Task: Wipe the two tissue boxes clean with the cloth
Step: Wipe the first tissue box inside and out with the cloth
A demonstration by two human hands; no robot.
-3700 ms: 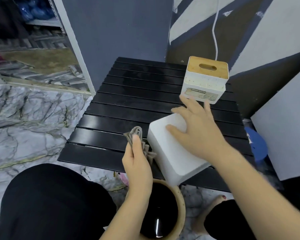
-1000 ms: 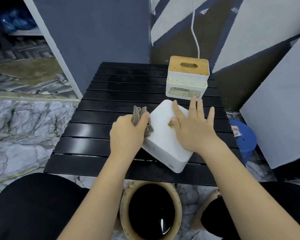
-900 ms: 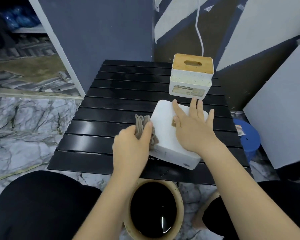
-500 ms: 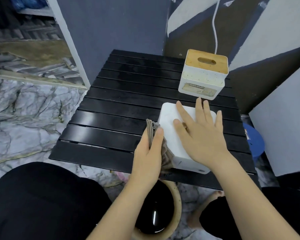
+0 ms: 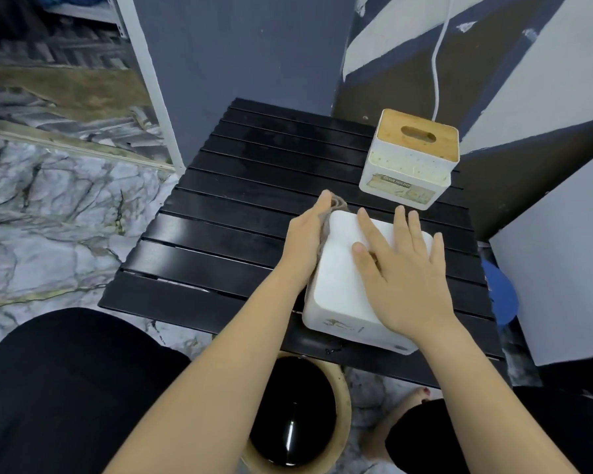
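Note:
A plain white tissue box [image 5: 336,289] lies on the black slatted table [image 5: 240,213] near its front edge. My right hand [image 5: 401,268] presses flat on the box's top with fingers spread. My left hand [image 5: 307,237] holds the grey-brown cloth [image 5: 329,217] against the box's left side, near its far corner; most of the cloth is hidden between palm and box. A second white tissue box with a bamboo lid [image 5: 411,157] stands upright at the table's back right, apart from both hands.
A round bucket of dark liquid [image 5: 295,425] sits on the floor under the table's front edge, between my knees. A blue stool [image 5: 500,295] stands right of the table. Walls close in behind and to the right; marble floor lies to the left.
My left hand has slid the cloth along the box's left side from the near end to the far corner. My right hand stays pressed on top.

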